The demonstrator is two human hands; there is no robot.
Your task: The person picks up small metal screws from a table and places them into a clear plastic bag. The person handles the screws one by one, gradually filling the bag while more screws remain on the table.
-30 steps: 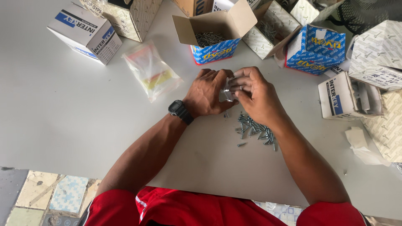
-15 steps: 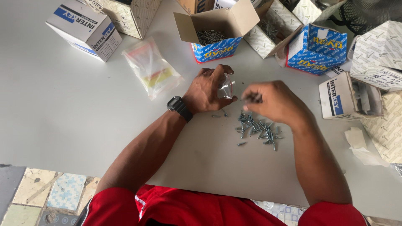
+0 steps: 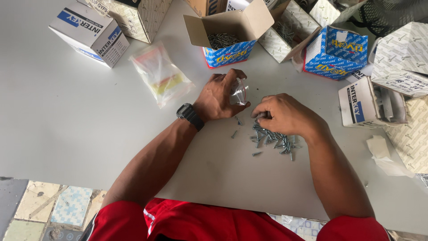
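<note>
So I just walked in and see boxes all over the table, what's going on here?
A person in a red shirt sits at a white table. The left hand holds a small clear plastic bag off the table. The right hand rests on a loose pile of small silver screws, fingers curled at its near edge. Open screw boxes and a stack of flat empty bags lie around.

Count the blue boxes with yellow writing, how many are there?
2. One open blue box sits above the left hand, screws inside; the other blue box lies to its right. More may be hidden among the white boxes.
</note>
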